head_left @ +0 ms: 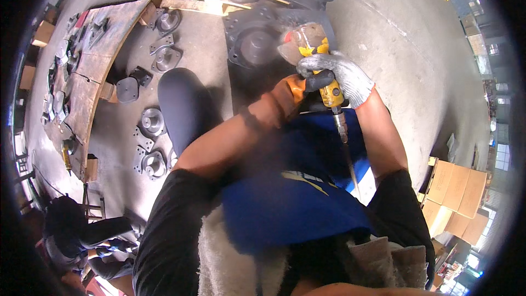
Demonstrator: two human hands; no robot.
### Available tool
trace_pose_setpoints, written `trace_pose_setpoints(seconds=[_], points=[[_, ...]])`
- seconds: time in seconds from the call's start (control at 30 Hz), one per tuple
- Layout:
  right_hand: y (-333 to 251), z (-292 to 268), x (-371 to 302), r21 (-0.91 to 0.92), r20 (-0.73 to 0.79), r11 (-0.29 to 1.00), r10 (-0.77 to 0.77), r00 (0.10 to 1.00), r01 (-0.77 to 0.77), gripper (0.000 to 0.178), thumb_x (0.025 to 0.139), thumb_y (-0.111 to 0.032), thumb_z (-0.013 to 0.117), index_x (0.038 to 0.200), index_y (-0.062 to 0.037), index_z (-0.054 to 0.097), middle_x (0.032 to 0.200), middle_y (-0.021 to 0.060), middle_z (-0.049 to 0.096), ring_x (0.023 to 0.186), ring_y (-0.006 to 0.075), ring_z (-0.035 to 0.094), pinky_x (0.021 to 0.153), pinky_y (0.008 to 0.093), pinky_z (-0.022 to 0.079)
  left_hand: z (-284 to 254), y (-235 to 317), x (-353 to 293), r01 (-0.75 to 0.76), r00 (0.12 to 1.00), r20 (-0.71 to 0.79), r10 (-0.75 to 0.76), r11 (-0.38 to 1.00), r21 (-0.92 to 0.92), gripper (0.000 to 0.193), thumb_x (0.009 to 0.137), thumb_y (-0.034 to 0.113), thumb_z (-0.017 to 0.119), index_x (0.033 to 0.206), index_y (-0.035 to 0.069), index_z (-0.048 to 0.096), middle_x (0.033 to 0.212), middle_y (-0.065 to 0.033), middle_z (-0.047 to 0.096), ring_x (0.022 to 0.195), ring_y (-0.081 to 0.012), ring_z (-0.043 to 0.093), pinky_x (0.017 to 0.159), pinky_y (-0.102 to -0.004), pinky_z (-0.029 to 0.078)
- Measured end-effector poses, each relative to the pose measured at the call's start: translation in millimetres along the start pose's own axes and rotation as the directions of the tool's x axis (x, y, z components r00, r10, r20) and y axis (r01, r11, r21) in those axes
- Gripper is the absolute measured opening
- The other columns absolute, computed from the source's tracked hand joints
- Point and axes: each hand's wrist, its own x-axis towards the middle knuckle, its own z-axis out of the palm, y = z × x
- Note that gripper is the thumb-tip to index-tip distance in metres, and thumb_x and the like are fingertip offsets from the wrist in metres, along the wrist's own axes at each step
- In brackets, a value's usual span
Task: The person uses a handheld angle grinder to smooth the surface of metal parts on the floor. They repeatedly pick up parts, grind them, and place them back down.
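Observation:
My two gloved hands hold a yellow air-powered angle grinder (331, 94), its worn disc end (304, 41) pointing away from me. My right hand (346, 77), in a grey-white knit glove, is closed around the body just behind the head. My left hand (307, 83), in an orange glove with dark fingers, wraps over the body from the left. From the grinder's rear a fitting and thin hose (350, 159) run back toward me. Just left of the disc lies a dark grey metal casting (256, 46) with a round raised centre; the disc's contact with it cannot be made out.
Beyond stands a wooden pallet (203, 5) bearing more castings. Several castings (152, 122) lie on the floor at left, beside a wooden table (112, 38) with metal parts. Another person (71, 235) crouches at lower left. Cardboard boxes (457, 186) are stacked at right.

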Motion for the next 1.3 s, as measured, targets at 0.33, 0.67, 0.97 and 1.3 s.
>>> trace_pose_setpoints(seconds=[0.33,0.67,0.97,1.3], points=[[-24.2,42.6,53.6,-0.358,0.071,0.932,0.079,0.994,-0.049,0.028,0.079,-0.026,0.066,0.095,-0.0034,0.068,0.087,0.0044,0.068,0.076,0.0127,0.063,0.071,0.0259,0.050,-47.3,-3.8,-6.6,-0.290,0.921,0.121,0.371,0.441,0.849,0.035,0.080,0.029,0.064,0.108,0.008,0.059,0.105,-0.0132,0.061,0.095,-0.0290,0.060,0.083,-0.0362,0.049],[-30.9,39.7,60.8,-0.346,0.094,0.935,0.113,0.989,-0.074,0.025,0.081,-0.025,0.064,0.092,-0.0028,0.068,0.084,0.0049,0.067,0.075,0.0130,0.062,0.071,0.0257,0.050,-48.2,-45.3,-6.1,-0.185,0.932,0.005,0.362,0.464,0.866,0.040,0.085,0.026,0.060,0.119,0.007,0.052,0.106,-0.0132,0.061,0.098,-0.0276,0.060,0.084,-0.0360,0.048],[-34.7,41.3,64.8,-0.497,0.122,0.867,0.100,0.987,-0.026,0.025,0.079,-0.026,0.066,0.088,-0.0031,0.068,0.081,0.0046,0.066,0.073,0.0125,0.061,0.067,0.0235,0.049,-40.9,-45.6,-4.3,-0.115,0.944,-0.146,0.296,0.710,0.695,0.037,0.083,0.027,0.060,0.113,0.007,0.054,0.106,-0.0143,0.060,0.095,-0.0301,0.060,0.081,-0.0379,0.049],[-45.7,52.2,52.9,-0.447,0.135,0.894,0.114,0.984,-0.043,0.029,0.078,-0.027,0.069,0.094,-0.0026,0.068,0.087,0.0046,0.067,0.077,0.0120,0.062,0.071,0.0249,0.050,-28.9,-18.3,-0.8,-0.273,0.903,-0.166,0.396,0.828,0.490,0.042,0.081,0.036,0.063,0.112,0.008,0.057,0.105,-0.0115,0.062,0.096,-0.0275,0.061,0.081,-0.0359,0.049]])
